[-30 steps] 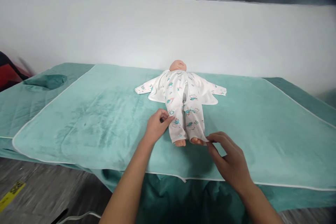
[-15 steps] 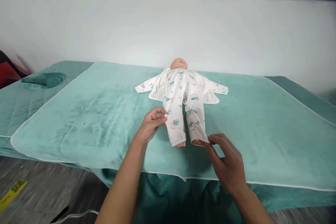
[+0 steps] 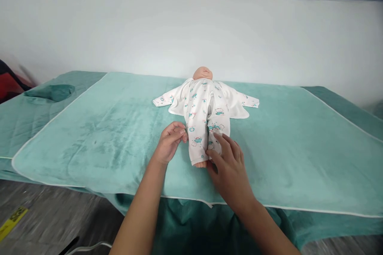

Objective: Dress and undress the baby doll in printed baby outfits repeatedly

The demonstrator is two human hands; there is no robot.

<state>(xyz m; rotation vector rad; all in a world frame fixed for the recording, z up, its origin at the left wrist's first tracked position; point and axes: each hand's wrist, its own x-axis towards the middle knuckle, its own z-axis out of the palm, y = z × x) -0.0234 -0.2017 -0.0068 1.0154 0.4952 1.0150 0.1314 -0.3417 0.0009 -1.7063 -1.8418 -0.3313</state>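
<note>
Trousers (image 3: 196,127), white with a small teal print, lie along the lower body of the doll (image 3: 202,73), both legs pointing toward the person. Half a second ago the right hand (image 3: 229,163) was pinching the outer corner of the cuff on its own side of the doll and drawing it outward. That corner has been let go; the hand has come inward and now covers the lower part of that leg, fingertips at the gap between the doll's legs, close to the other cuff. So the outer hem is no longer under tension, and the handling seems to have passed to the inner edges. The fingers are bent and loosely parted; whether they nip any cloth, I cannot tell.

The left hand (image 3: 170,141) is just beside the doll's other leg, thumb and fingers nearly together; contact with the cloth is unclear. A foot (image 3: 200,164) shows below the trouser leg on that side. The open-sided top (image 3: 239,107) spreads to both sides of the doll, and the green mat (image 3: 125,127) extends all around it
</note>
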